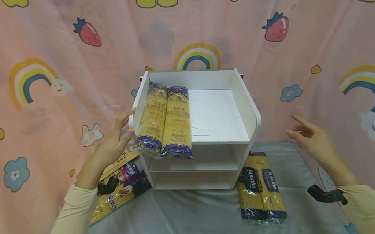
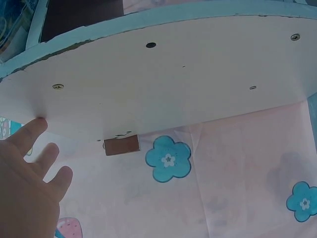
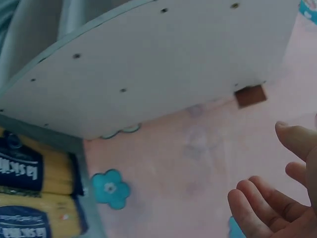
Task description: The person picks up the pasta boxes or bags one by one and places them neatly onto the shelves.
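Note:
A white shelf unit [image 1: 213, 115] stands in the middle, with two yellow spaghetti packs [image 1: 150, 116] side by side on the left of its top tier. My left hand [image 1: 116, 139] is at the unit's left side panel, fingers extended; in the left wrist view a fingertip meets the white side panel [image 2: 163, 84]. Off to the right, my right hand [image 1: 313, 140] hovers in the air with loosely bent fingers and holds nothing. Nearest below it, two La Sicilia pasta packs [image 1: 262, 188] lie beside the unit's right side.
More pasta packs [image 1: 124, 191] lie left of the unit, partly behind the left arm. Two lower tiers [image 1: 192, 181] of the unit face forward. A grey cloth [image 1: 189, 219] covers the surface, and a pink patterned curtain [image 1: 117, 63] hangs behind.

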`<state>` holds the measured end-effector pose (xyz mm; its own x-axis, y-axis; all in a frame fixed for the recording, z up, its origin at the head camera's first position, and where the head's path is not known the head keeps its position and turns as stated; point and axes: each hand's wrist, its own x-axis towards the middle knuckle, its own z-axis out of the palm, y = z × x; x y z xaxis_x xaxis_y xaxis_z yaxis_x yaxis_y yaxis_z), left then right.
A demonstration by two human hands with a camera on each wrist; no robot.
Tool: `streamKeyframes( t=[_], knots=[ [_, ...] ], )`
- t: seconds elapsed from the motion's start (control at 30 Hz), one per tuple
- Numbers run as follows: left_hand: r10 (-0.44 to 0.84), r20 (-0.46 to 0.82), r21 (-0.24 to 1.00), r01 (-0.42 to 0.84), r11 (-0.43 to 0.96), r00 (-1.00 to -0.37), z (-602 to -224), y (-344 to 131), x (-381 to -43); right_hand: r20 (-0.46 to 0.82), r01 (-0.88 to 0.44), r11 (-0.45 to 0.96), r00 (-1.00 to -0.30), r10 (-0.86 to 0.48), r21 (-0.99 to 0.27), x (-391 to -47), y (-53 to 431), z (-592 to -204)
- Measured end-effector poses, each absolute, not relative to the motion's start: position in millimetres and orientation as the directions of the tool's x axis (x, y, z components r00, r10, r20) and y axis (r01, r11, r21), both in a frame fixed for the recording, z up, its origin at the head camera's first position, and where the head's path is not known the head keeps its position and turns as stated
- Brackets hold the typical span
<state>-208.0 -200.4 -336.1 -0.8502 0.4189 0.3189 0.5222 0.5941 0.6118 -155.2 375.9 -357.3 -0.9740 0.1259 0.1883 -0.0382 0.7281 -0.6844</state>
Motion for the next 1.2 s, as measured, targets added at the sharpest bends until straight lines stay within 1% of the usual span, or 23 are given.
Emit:
streamKeyframes(
  t=[0.2,0.33,0.67,0.97,1.2],
  knots=[
    [0.417,0.322,0.614,0.523,0.591,-0.85,-337.1,-200.3,-208.9,0.165,-0.045,0.733,-0.982,0.092,-0.678,-150.4,383.0,-403.8],
    [0.416,0.324,0.607,0.524,0.598,-0.849,-337.9,-200.4,-209.5,0.123,-0.008,0.739,-0.987,0.102,-0.673,-146.4,385.2,-434.5],
    [0.425,0.366,0.599,0.559,0.573,-0.828,-336.5,-199.4,-208.5,-0.081,0.137,0.729,-0.99,0.112,-0.671,-137.5,388.6,-507.8],
    [0.421,0.351,0.61,0.545,0.575,-0.836,-337.5,-199.5,-209.1,-0.178,0.223,0.708,-0.974,0.139,-0.67,-124.5,386.1,-550.3],
    [0.422,0.358,0.607,0.551,0.573,-0.833,-337.4,-199.6,-208.6,-0.234,0.277,0.673,-0.96,0.156,-0.686,-118.7,384.4,-565.3]
  ],
)
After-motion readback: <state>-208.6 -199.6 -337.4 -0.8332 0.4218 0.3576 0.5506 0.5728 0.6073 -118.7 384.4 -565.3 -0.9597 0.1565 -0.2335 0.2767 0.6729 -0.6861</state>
